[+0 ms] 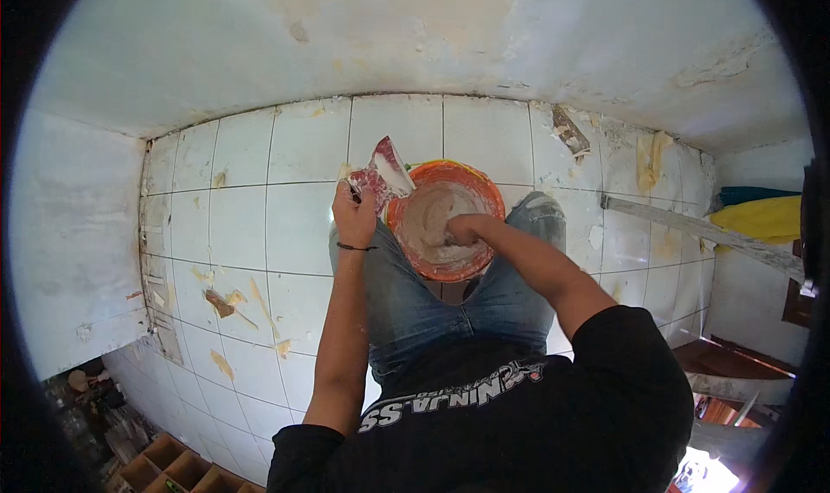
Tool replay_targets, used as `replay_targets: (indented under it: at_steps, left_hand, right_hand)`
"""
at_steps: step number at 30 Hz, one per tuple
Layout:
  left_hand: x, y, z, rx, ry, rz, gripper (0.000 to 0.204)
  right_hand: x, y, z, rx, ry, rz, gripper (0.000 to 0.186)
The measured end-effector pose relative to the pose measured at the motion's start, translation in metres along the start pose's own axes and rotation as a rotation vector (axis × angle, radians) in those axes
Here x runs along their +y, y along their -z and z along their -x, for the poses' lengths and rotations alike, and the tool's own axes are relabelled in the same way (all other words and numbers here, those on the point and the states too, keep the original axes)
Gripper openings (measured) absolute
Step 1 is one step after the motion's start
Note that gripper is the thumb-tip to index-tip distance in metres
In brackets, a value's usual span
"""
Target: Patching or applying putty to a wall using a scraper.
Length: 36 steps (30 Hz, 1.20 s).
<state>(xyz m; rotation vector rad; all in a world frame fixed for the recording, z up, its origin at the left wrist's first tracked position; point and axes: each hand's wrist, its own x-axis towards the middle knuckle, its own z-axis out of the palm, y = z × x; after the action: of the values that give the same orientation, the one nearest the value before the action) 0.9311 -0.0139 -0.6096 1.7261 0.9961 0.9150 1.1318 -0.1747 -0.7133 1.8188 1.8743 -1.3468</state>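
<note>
An orange bucket stands on the tiles between my knees, with thick greyish-beige paste inside and smeared up its wall. My right hand reaches into it over the near right rim. Its fingers are closed at the paste, and what they hold, if anything, is hidden. To the left of the bucket, my left hand grips a red, angular piece smeared with white paste. That piece tilts up toward the bucket's left rim; its exact kind is unclear.
Around me spreads a white tiled floor with peeled yellowish scraps. A stained wall rises ahead. To the right, a long wooden plank slants near a yellow cloth. Wooden compartments lie at lower left.
</note>
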Motion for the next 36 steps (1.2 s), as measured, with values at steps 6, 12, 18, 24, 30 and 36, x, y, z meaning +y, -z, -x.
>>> replay_targets:
  at_steps: [6,12,18,24,30,36]
  left_hand:
    - [0.002,0.005,0.005,0.014,-0.006,-0.027,0.013]
    - [-0.002,0.002,0.007,0.022,-0.040,-0.138,0.014]
    - [0.003,-0.007,0.002,0.005,-0.026,-0.051,0.014]
    - [-0.026,-0.017,-0.003,0.012,0.091,0.174,0.014]
    - [-0.055,-0.028,-0.011,-0.132,0.377,0.561,0.027]
    - [0.024,-0.042,-0.024,-0.464,0.538,0.714,0.013]
  right_hand:
    - [-0.006,0.026,0.026,-0.161,-0.194,-0.006,0.031]
    - [-0.058,0.016,0.010,-0.011,-0.089,0.078,0.031]
    - [-0.006,0.053,0.028,-0.106,0.019,-0.099,0.030]
    - [0.017,0.086,0.127,-0.051,-0.131,-0.782,0.026]
    - [-0.007,0.110,0.194,0.189,0.053,-0.892,0.029]
    - [-0.032,0.111,0.208,0.583,0.240,-0.992,0.032]
